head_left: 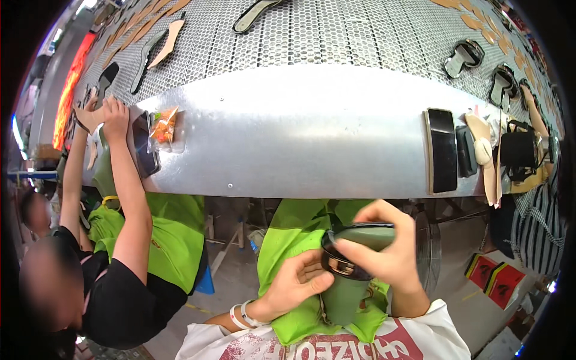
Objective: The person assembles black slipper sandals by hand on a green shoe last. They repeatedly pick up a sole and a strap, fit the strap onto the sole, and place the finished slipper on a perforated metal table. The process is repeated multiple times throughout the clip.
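- Shoe form, smooth, rounded and green, lay at five o'clock of the view above the lap; its long axis ran roughly from six toward one o'clock, though which end was the toe could not be told.
- Left hand was half curled at the form's left side; whether it gripped could not be told.
- Right hand was wrapped round the upper end, thumb across a glossy black strap with a gold-coloured buckle.
- Apron, lime green, lay beneath.
- Table, smooth brushed metal, held a dark-screened phone at three o'clock and a clear packet of orange pieces at ten.
- Conveyor, mesh-textured, stretched across twelve o'clock, carrying a black-strapped sandal toward two.
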`<state>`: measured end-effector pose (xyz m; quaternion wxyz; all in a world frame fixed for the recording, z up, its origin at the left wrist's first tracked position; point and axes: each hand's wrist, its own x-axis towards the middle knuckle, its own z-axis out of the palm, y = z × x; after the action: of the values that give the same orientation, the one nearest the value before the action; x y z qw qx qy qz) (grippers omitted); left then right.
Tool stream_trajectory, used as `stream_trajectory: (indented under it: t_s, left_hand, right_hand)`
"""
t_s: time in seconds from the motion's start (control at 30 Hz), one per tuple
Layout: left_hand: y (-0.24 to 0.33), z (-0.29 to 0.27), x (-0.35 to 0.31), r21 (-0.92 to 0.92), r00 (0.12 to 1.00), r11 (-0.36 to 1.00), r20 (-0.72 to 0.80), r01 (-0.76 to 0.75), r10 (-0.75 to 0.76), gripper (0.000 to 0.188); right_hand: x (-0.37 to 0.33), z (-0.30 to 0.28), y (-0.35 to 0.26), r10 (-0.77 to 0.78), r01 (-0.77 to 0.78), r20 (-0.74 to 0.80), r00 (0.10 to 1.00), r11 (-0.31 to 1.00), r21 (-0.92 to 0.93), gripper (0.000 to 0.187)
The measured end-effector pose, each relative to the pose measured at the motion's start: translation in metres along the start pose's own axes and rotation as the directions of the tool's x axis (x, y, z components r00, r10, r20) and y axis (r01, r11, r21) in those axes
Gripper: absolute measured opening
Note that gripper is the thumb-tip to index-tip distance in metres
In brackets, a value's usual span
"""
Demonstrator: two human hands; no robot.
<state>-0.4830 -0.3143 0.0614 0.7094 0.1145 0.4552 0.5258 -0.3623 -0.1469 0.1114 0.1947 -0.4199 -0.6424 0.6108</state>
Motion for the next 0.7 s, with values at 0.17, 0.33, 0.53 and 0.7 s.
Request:
stream_trajectory:
  t_s: [0.17, 0.33, 0.53, 0.7]
  left_hand:
    - [-0.006, 0.005, 0.001, -0.179, 0.986, 0.974, -0.066, 0.138, -0.152, 0.085]
    - [-0.022, -0.003, 0.016, -0.437, 0.994, 0.895, 0.010, -0.093, 0.108, 0.091]
    - [-0.039, -0.022, 0.012, -0.473, 0.997, 0.878, 0.005, 0.075, -0.083, 0.090]
    - [-0.039, -0.009, 0.015, -0.365, 0.992, 0.923, -0.057, -0.123, 0.110, 0.082]
  right_hand:
    - [0.003, 0.039, -0.008, -0.495, 0.486, 0.030, 0.868, 0.838, -0.248, 0.048]
    - [-0.013, -0.003, 0.044, -0.262, 0.263, 0.038, 0.964, 0.965, -0.015, 0.037]
    - [-0.049, -0.001, 0.080, 0.179, -0.336, 0.369, 0.912, 0.843, 0.419, 0.018]
    - [-0.047, 0.007, 0.087, 0.214, -0.370, 0.358, 0.909, 0.812, 0.452, 0.018]
